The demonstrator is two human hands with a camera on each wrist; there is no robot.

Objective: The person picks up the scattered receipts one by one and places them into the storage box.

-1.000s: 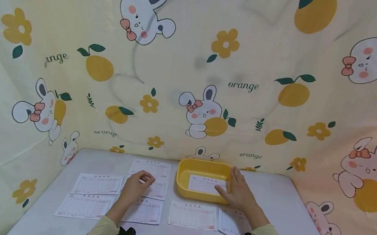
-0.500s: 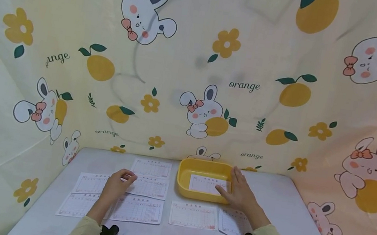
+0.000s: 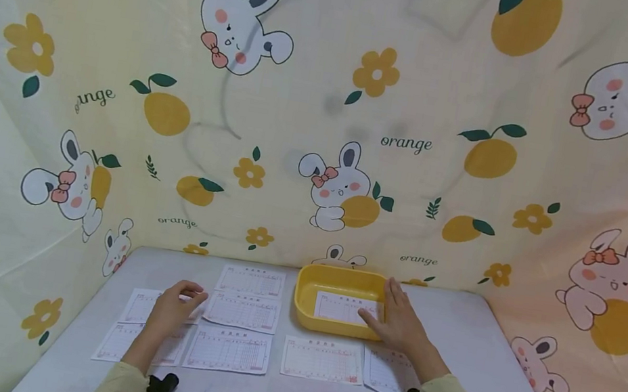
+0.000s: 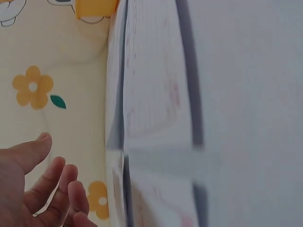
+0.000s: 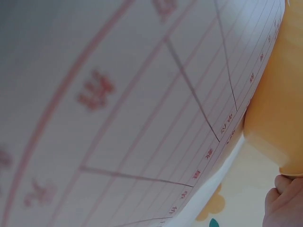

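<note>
My left hand (image 3: 173, 307), its fingers loosely bent with nothing between them, hovers over the left group of printed forms. In the left wrist view its fingers (image 4: 61, 184) stand apart from the white sheets (image 4: 151, 80). My right hand (image 3: 401, 323) holds the right end of a yellow plastic tray (image 3: 301, 317), thumb over the rim and fingers along the outer side. Inside the tray lies a printed form (image 3: 336, 306). Close to the right wrist camera is a ruled form (image 5: 142, 118) with red print, partly under the right forearm in the head view.
Forms lie in a middle column, including a back form (image 3: 251, 280) and a front form (image 3: 228, 350). Two more, one a left form (image 3: 112, 342), lie partly under the left arm. A pinkish form (image 3: 323, 360) lies before the tray. A patterned cloth (image 3: 331, 89) hangs behind the table.
My left hand has moved left, from above the middle column of forms to the left group, uncovering the middle forms. The right hand and the tray have stayed in place.
</note>
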